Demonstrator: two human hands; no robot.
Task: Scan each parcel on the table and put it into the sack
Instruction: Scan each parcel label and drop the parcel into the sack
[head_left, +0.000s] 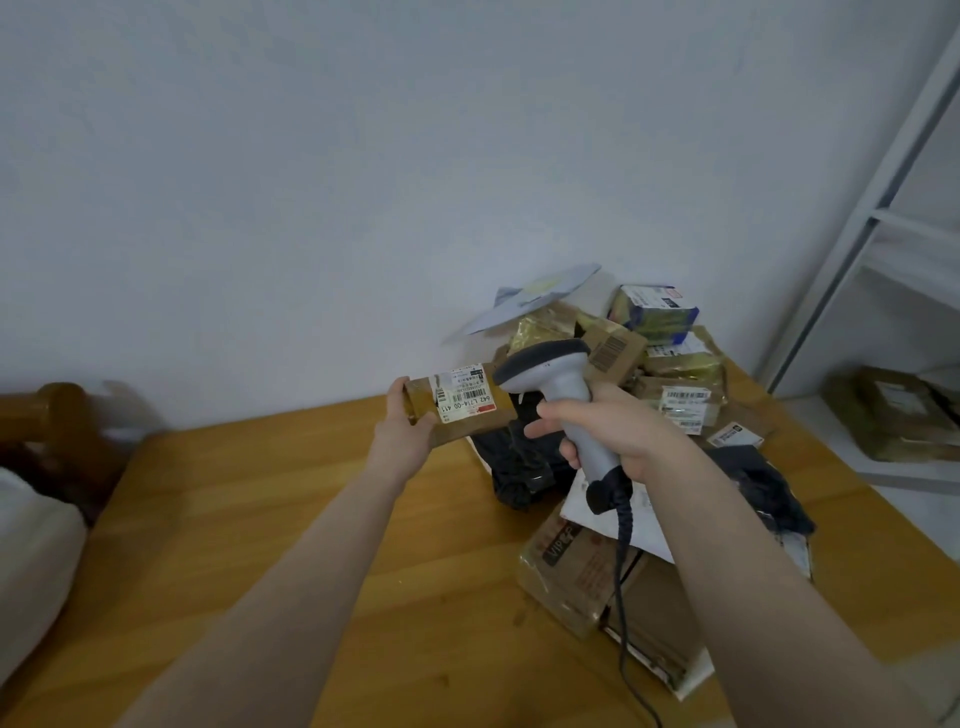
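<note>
A small brown cardboard parcel (467, 423) with a white barcode label is held in the air at the middle of the frame, above the far part of a light wooden table (311, 545). Its left end is gripped by the left hand (402, 428), the thumb laid on the near face and the fingers curled behind. The label is turned toward the camera and its print reads upside down. Just to the right, a grey pistol-shaped barcode scanner (563, 387) is held upright by the right hand (610, 439), whose fingers are wrapped tightly round the handle. The scanner's dark head lies against the parcel's right end as seen from here; whether the two touch cannot be told. A dark coiled cable (623, 566) hangs from the handle's base toward the bottom of the frame. Under the hands, a crumpled black plastic mailing bag (519, 470) lies on the table. Lower right of it, a brown carton printed "VIP" (574, 569) rests on the table. At the right of centre, against the pale wall, a heap of taped and labelled boxes (670, 366) is stacked, topped by a pale blue envelope (535, 299). A white metal shelving frame (883, 208) stands at the right edge. A bulky white cloth mass (31, 561) sits at the lower left edge; whether it is the sack cannot be told.
</note>
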